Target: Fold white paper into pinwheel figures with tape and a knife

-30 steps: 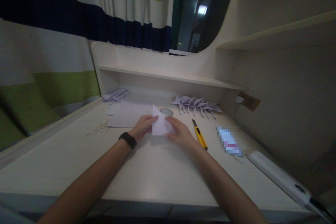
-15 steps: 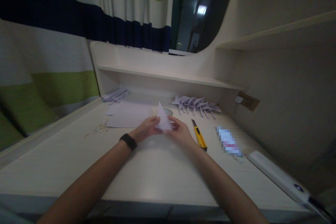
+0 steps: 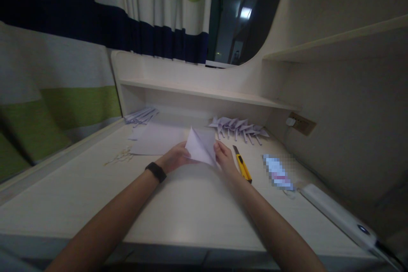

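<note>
Head view. Two bare hands over the middle of the table (image 3: 188, 208), both gripping one piece of folded white paper (image 3: 198, 148). Left hand (image 3: 176, 155) pinches its left edge, black band (image 3: 156, 171) on that wrist; right hand (image 3: 224, 155) pinches the right edge. Paper partly spread, one point up, a slanting crease between two flaps. Whether its lower edge touches the surface: cannot tell.

Behind the left hand, large white sheets (image 3: 156, 138) lying flat; farther back, a bundle of thin paper sticks (image 3: 140, 116). Left of the sheets, a small pale tangle (image 3: 121, 155), too blurred to name. Back right, a row of folded paper pinwheels (image 3: 237, 126), stems toward the near side. Just right of the right hand, a yellow cutter (image 3: 243, 168), blade showing. Beyond it, a pixelated item (image 3: 278, 172), then a long white bar (image 3: 338, 214).
</note>
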